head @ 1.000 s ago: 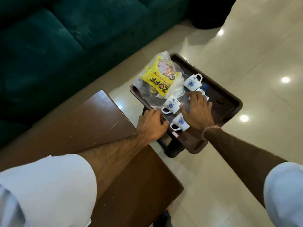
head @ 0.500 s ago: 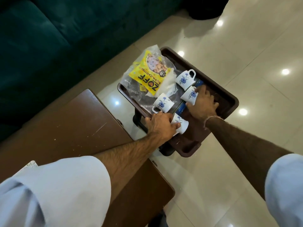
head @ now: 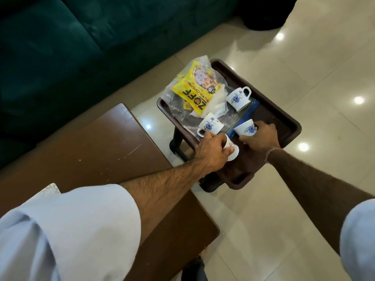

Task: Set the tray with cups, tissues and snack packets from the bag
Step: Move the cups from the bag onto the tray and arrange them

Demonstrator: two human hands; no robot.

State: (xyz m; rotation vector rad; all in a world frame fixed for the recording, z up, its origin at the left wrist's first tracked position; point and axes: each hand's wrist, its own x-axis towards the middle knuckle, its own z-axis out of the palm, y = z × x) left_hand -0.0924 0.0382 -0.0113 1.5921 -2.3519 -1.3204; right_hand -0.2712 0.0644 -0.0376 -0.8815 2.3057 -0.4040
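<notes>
left hand wrapped a cup at tray's near edge | right hand gripped another cup mid-tray | ceramic, slick, chips easy, so grab the body or handle

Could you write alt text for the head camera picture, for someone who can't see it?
Looking down, a person's left hand and right hand each grip a white blue-flowered cup on a dark brown tray. Two more cups, a yellow snack packet and a clear bag lie there too.
</notes>
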